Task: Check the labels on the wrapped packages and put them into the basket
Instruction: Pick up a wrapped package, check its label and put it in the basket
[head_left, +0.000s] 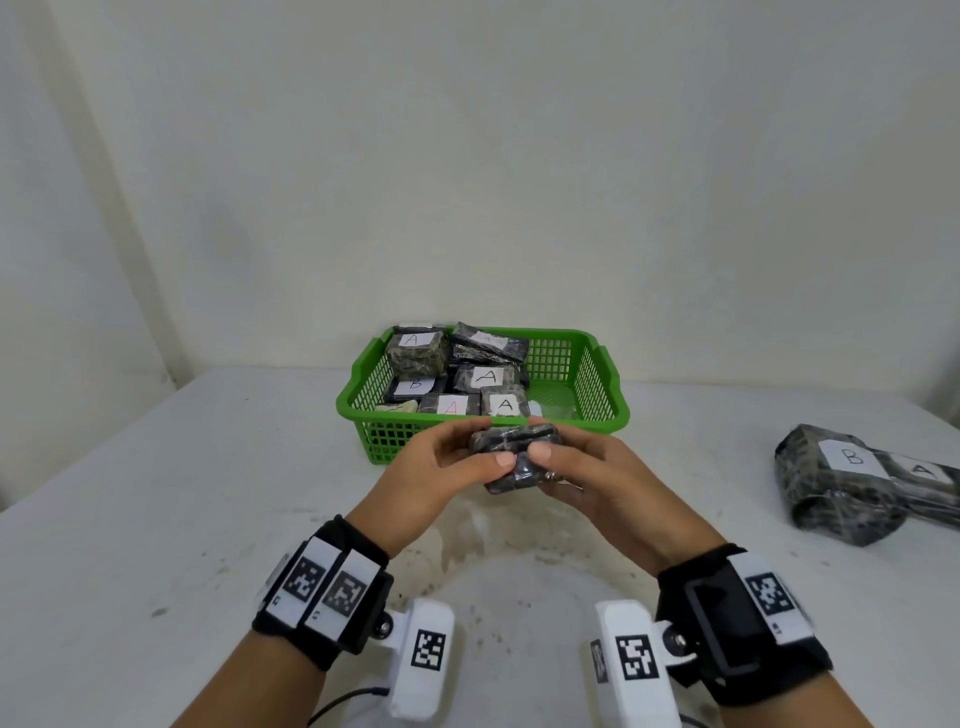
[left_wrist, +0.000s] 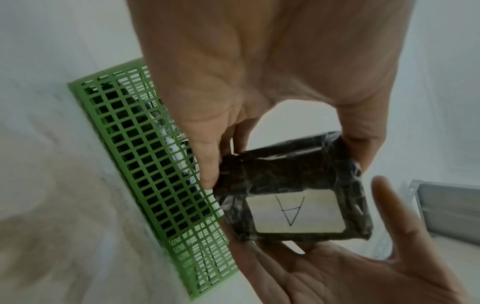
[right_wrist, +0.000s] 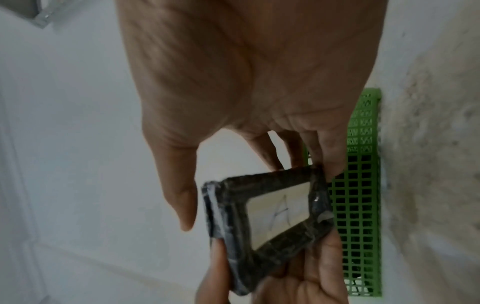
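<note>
I hold one package between my left hand and right hand, both grasping it just near of the basket, its A label facing down. Seven packages show in the basket; two more lie far right.

bare test room | white walls | stained table (plain white)
</note>
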